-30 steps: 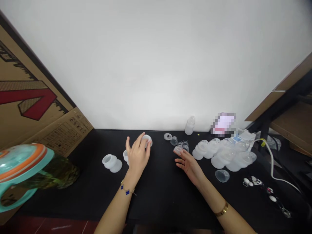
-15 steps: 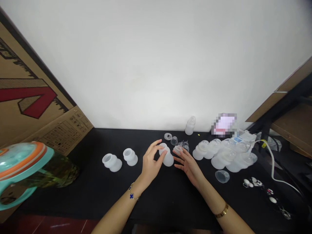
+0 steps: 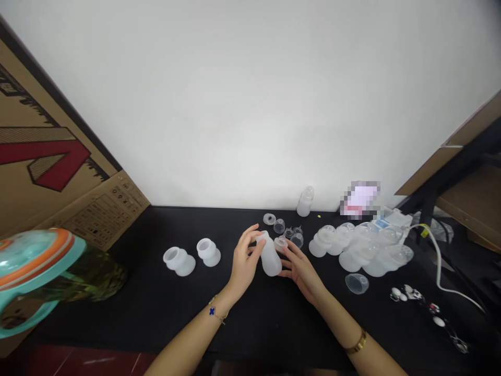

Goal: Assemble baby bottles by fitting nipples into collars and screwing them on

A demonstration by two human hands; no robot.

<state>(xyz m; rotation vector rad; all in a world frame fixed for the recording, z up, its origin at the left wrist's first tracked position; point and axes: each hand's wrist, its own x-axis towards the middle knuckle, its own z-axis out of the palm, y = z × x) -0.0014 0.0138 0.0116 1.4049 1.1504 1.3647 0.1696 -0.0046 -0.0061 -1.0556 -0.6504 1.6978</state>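
My left hand (image 3: 245,261) is closed, thumb and fingers around the neck of a frosted baby bottle (image 3: 270,259), which tilts over the black table. Between the thumb and fingers of my right hand (image 3: 304,270) is a small translucent bottle teat in its collar (image 3: 281,243), close beside the bottle's neck. My right hand's lower fingers reach to the bottle's side; whether they touch it I cannot tell. Just behind lie a ring-shaped collar (image 3: 269,219), a clear dome cap (image 3: 279,225) and small clear parts (image 3: 297,239).
Two topless bottles (image 3: 179,261) stand to the left. Several capped bottles (image 3: 364,250) cluster at right, near a clear cap (image 3: 357,283) and a white cable (image 3: 438,266). One bottle (image 3: 305,202) stands by the wall. A teal-lidded jug (image 3: 78,266) is at far left.
The bottle in my left hand has lifted and tilted, its base swinging toward me and my right hand. My right hand has brought the teat slightly left, nearer the bottle's neck.
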